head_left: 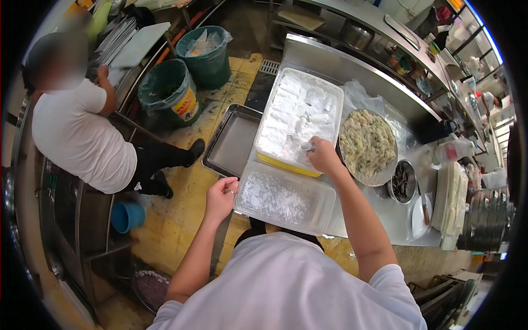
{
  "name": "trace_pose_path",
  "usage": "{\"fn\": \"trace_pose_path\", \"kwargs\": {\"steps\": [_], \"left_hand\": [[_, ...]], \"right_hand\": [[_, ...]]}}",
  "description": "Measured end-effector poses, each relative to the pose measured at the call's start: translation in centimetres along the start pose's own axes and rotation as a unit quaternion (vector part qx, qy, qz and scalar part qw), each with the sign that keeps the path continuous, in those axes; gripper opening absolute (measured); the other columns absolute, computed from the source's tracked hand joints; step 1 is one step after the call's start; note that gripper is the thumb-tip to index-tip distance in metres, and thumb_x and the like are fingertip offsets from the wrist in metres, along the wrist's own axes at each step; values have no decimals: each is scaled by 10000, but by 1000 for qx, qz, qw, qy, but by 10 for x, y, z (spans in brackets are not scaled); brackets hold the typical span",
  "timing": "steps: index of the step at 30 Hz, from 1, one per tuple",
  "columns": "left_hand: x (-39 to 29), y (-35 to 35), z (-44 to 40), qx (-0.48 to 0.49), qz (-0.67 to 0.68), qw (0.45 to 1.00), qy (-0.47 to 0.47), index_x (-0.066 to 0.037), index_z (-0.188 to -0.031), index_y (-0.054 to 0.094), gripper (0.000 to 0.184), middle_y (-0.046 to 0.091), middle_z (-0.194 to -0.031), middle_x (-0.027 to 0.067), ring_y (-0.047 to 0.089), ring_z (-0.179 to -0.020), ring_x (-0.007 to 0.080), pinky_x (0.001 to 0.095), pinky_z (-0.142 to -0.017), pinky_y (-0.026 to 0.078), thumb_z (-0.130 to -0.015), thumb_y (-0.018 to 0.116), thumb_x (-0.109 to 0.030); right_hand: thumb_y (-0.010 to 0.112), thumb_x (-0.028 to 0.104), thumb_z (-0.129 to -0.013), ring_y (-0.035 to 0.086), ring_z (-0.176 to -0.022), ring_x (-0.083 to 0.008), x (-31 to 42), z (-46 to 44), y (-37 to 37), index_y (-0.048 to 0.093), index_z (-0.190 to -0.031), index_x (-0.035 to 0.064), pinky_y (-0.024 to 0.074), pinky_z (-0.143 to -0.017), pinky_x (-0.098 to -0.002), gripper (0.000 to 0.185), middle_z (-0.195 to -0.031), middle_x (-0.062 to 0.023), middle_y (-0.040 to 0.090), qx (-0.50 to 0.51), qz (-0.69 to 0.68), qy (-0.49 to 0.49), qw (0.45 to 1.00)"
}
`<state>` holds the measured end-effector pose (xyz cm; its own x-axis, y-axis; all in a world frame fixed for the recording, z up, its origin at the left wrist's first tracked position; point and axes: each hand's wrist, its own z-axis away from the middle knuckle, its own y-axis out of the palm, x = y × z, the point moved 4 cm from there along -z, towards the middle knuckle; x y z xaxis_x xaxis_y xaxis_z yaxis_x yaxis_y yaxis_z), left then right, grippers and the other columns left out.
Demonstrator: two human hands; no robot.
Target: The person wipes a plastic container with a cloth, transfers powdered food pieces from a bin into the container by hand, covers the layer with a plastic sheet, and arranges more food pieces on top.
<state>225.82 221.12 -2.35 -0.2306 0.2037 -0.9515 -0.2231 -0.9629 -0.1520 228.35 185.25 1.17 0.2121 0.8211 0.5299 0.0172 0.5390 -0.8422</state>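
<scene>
My right hand (323, 154) reaches into the near right part of a white tray (260, 135) filled with white powder and powder-coated pieces. Its fingers are closed at the powder; what they pinch is hidden. Below that tray lies a clear plastic container (328, 212) with white powder scattered over its bottom. My left hand (221, 199) is by this container's left edge, its fingers curled together, and I cannot make out anything in them. To the right of the powder tray stands a large round bowl (379, 177) of pale, wet filling with green bits.
A smaller bowl of dark pieces (404, 181) and a knife (423, 203) lie on the steel counter (357, 220). An empty metal tray (231, 137) sits left of the powder tray. Green bins (206, 69) and another person (82, 132) are at the left.
</scene>
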Motion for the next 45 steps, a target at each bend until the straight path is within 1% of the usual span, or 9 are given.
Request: {"fn": "trace_pose_path", "kwargs": {"steps": [8, 14, 20, 24, 30, 33, 39, 42, 45], "left_hand": [[-10, -5, -3, 8, -6, 1000, 5, 44, -1179, 695, 229, 758, -994, 84, 687, -837, 120, 272, -783, 558, -1007, 669, -104], [-8, -11, 2, 10, -5, 1000, 7, 46, -1182, 692, 225, 760, -1013, 91, 689, -844, 120, 273, -784, 560, -1011, 661, -97], [-7, -9, 5, 9, 0, 1000, 10, 45, -1177, 691, 227, 758, -997, 85, 689, -829, 120, 272, -775, 557, -1014, 666, -110], [-8, -12, 8, -3, 22, 1000, 9, 42, -1174, 692, 226, 758, -991, 80, 690, -831, 117, 271, -772, 556, -1015, 667, -116], [0, -15, 9, -7, 17, 1000, 9, 43, -1164, 698, 219, 758, -985, 77, 690, -835, 115, 268, -774, 555, -1015, 663, -114], [1, -10, 6, -5, 18, 1000, 11, 44, -1159, 701, 219, 758, -980, 74, 686, -832, 111, 266, -773, 553, -1010, 670, -114], [-10, 1, 0, 28, -19, 999, 12, 58, -1188, 679, 223, 748, -1044, 101, 678, -857, 129, 278, -817, 560, -1032, 630, -93], [-13, 0, 0, 18, 0, 1000, 7, 51, -1189, 682, 228, 748, -1033, 96, 679, -862, 125, 276, -814, 558, -1028, 639, -105], [-2, -7, 0, -4, 31, 1000, -3, 42, -1181, 690, 234, 753, -1004, 82, 677, -852, 110, 267, -799, 552, -1023, 655, -127]], "right_hand": [[664, 104, -850, 679, -996, -425, 23, -6, 15, 625, -1114, -28, 564, -881, -480, 298, -1062, -248, 659, 16, 109, -1, 994], [618, 33, -856, 686, -987, -415, 40, -12, 21, 590, -1176, 15, 584, -848, -469, 322, -1134, -233, 631, -16, 140, -126, 982], [617, -11, -845, 685, -1010, -414, 59, -23, 38, 580, -1180, 23, 584, -847, -472, 338, -1157, -212, 622, 63, 239, -112, 963], [637, 29, -846, 688, -1011, -408, 41, -11, 12, 619, -1236, 67, 583, -854, -468, 392, -1157, -208, 619, 44, 155, -78, 984], [637, 56, -856, 691, -1017, -393, 28, -1, 8, 683, -1208, 110, 584, -864, -464, 360, -1165, -211, 619, 105, 173, -78, 976], [734, 162, -846, 656, -1096, -382, 42, -2, 10, 683, -1236, 105, 544, -938, -468, 398, -1155, -192, 635, 108, 167, -73, 977], [664, 159, -867, 695, -1021, -392, 39, -27, 40, 704, -1161, 98, 581, -879, -466, 303, -1108, -196, 660, 170, 268, -91, 944], [666, 114, -860, 707, -979, -395, 27, -18, 18, 692, -1168, 44, 579, -834, -444, 316, -1099, -208, 686, 110, 180, -83, 974], [673, 44, -842, 708, -889, -349, -10, -13, 5, 668, -1205, 3, 559, -791, -413, 365, -1054, -211, 705, 14, -46, -18, 999]]}}
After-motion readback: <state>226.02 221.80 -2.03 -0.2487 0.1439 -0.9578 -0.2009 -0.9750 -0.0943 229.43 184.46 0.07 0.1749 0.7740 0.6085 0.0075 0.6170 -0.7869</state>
